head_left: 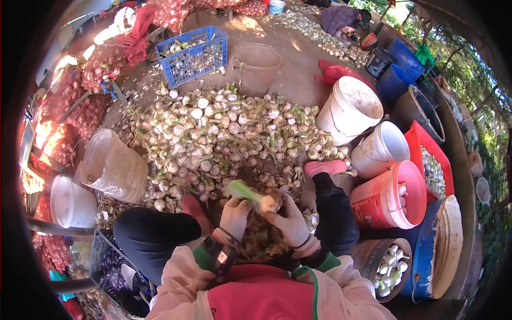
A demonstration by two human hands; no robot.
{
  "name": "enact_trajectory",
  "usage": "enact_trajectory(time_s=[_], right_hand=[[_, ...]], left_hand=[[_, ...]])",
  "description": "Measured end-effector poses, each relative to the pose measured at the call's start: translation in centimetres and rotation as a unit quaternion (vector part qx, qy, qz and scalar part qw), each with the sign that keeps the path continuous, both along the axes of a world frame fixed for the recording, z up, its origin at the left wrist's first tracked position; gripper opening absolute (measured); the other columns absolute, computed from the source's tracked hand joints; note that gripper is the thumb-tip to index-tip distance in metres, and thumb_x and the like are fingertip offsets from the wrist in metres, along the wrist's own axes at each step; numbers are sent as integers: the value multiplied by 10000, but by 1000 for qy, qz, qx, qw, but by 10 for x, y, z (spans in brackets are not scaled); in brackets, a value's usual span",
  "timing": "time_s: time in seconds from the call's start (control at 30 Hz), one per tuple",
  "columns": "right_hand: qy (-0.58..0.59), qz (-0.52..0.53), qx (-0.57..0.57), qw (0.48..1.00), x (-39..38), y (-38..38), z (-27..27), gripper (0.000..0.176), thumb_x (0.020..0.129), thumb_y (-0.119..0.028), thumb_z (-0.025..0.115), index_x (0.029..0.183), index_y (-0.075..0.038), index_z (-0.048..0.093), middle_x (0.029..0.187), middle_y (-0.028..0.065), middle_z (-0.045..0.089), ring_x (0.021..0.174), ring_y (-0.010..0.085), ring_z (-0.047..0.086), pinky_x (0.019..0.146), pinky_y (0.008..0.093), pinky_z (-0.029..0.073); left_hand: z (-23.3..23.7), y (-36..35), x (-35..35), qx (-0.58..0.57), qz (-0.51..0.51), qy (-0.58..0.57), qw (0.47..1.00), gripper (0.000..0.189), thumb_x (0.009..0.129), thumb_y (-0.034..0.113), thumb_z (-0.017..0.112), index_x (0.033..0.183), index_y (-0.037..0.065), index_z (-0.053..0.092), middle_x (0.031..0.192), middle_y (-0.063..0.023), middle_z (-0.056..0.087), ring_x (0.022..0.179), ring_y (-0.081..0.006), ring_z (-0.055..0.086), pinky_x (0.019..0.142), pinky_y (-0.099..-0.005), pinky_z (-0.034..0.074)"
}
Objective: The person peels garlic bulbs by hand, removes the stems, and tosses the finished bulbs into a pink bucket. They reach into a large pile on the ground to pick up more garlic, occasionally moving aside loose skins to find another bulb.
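A garlic bulb [268,203] with a thick pale-green stem is held up between my two gloved hands, above my lap. My left hand [235,217] is closed around the stem side, and the cut stem sticks out up and to the left. The fingers of my right hand [291,221] pinch the bulb's papery skin from the right side. Just beyond my feet spreads a large heap of unpeeled garlic bulbs [234,128], many with short stems. Loose dry skins [261,242] lie between my legs below the hands.
To my right stand white buckets [349,109], a red bucket [376,202] with white bulbs, a bucket of cleaned bulbs [391,269] and a red crate [416,138]. A blue crate [193,58] is beyond the heap. Net sacks [69,106] line the left. Another person [341,21] crouches far back.
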State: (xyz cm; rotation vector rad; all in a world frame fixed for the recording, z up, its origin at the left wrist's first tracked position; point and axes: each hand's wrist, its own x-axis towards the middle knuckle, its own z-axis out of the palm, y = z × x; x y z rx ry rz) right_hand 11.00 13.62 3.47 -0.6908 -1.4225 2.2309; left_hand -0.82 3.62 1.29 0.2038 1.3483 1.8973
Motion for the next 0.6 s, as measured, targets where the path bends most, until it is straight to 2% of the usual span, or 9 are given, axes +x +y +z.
enact_trajectory(time_s=[0.07, 0.13, 0.2, 0.27, 0.33, 0.47, 0.53, 0.57, 0.6], right_hand=[[-71, -36, 334, 939, 2, 1, -7, 620, 712, -96, 776, 1243, 15, 475, 1117, 175, 576, 1058, 305, 582, 912, 362, 467], [-80, -41, 429, 899, 2, -1, -1, 631, 687, -84, 778, 1236, 0, 479, 1160, 189, 546, 1085, 344, 555, 928, 397, 459], [-64, -47, 672, 736, -4, -3, 1, 643, 659, -83, 768, 1233, -17, 486, 1212, 201, 507, 1107, 386, 520, 941, 440, 443], [-63, -37, 686, 723, -8, -7, -1, 623, 654, -94, 748, 1221, -24, 500, 1243, 204, 484, 1116, 402, 505, 949, 463, 432], [-66, -9, 778, 625, -12, -11, -1, 583, 681, -103, 731, 1215, -23, 512, 1240, 190, 493, 1117, 389, 506, 957, 455, 428], [-70, 75, 701, 706, -27, -19, 19, 528, 746, -104, 696, 1234, -22, 513, 1222, 181, 516, 1081, 358, 539, 920, 427, 462], [-59, 47, 181, 981, -33, -17, 0, 459, 819, -112, 667, 1241, -21, 509, 1183, 178, 562, 1049, 319, 579, 876, 384, 491], [-38, 100, 70, 992, -34, 11, -47, 349, 909, -148, 595, 1215, -1, 514, 1082, 158, 624, 946, 283, 635, 824, 336, 513], [-112, 45, 379, 918, -34, 3, -22, 308, 952, -200, 532, 1179, 8, 523, 956, 126, 665, 833, 274, 660, 772, 331, 527]], left_hand=[[12, -2, -5, -25, -61, 27, 997, 180, 914, 153, 506, 991, 34, 616, 710, 23, 543, 568, -51, 455, 512, -216, 367], [7, -4, -4, 12, -65, 61, 996, 165, 907, 159, 525, 955, 28, 614, 698, 27, 537, 550, -54, 449, 492, -218, 349], [21, -7, -8, -11, -110, 10, 994, 159, 901, 160, 532, 906, 21, 610, 679, 26, 531, 526, -63, 444, 466, -226, 326], [23, -9, -5, -26, -49, 29, 998, 166, 888, 171, 548, 861, 18, 607, 663, 17, 530, 505, -70, 440, 446, -241, 310], [8, -19, -14, -8, -64, 39, 997, 179, 884, 188, 553, 859, 21, 611, 656, 11, 538, 506, -74, 451, 449, -237, 322], [-5, -36, -34, -12, -47, 4, 999, 159, 878, 151, 541, 895, 12, 617, 738, -29, 580, 552, -102, 510, 489, -251, 395], [5, -41, -37, -27, -54, -34, 998, 142, 870, 122, 543, 916, 13, 622, 777, -48, 593, 593, -119, 547, 529, -256, 438], [7, -39, -28, 3, -45, 83, 996, 133, 855, 92, 552, 938, 16, 624, 811, -58, 601, 647, -136, 571, 585, -265, 463], [9, -38, -18, 33, -37, 197, 979, 142, 841, 63, 561, 960, 19, 625, 845, -68, 610, 700, -152, 595, 642, -273, 488]])
